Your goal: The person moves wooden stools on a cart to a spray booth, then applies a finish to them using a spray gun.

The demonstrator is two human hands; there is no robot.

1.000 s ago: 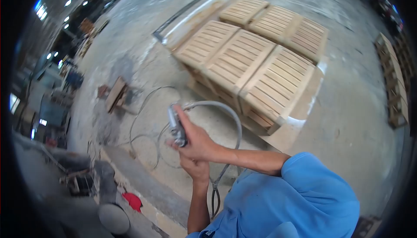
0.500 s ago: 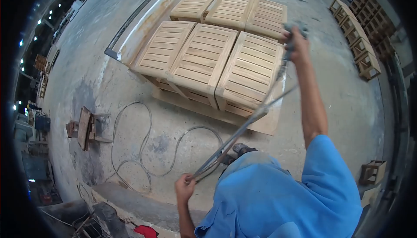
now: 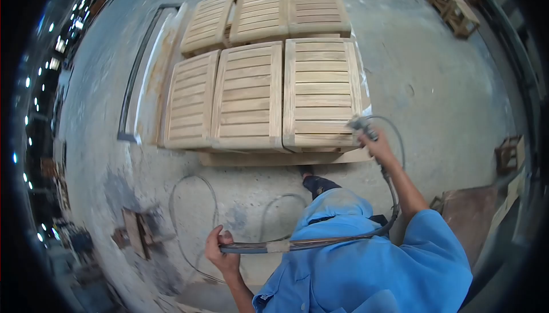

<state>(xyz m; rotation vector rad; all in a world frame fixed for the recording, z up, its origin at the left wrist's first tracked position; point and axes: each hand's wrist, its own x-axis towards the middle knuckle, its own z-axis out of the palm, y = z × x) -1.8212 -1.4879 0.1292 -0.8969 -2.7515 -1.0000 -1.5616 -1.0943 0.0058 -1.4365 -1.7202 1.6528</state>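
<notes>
My right hand (image 3: pixel 374 143) is stretched forward and grips a grey spray gun (image 3: pixel 361 124) at the near right corner of a slatted wooden table top (image 3: pixel 320 93). A grey hose (image 3: pixel 320 241) runs from the gun in a loop back across my blue shirt to my left hand (image 3: pixel 220 253), which is closed around it at my side. Several slatted wooden tops (image 3: pixel 246 96) stand side by side on a low platform in front of me.
Loose hose coils (image 3: pixel 194 221) lie on the concrete floor at my left. A metal frame (image 3: pixel 134 76) edges the platform's left side. A small wooden stand (image 3: pixel 134 233) sits lower left. Wooden frames (image 3: pixel 509 153) and a board (image 3: pixel 469 218) are at the right; more frames (image 3: pixel 452 4) far right.
My right hand came down from a raised reach to the near corner of the right wooden top. The hose now hangs looped across my chest. I have stepped closer and squarer to the platform.
</notes>
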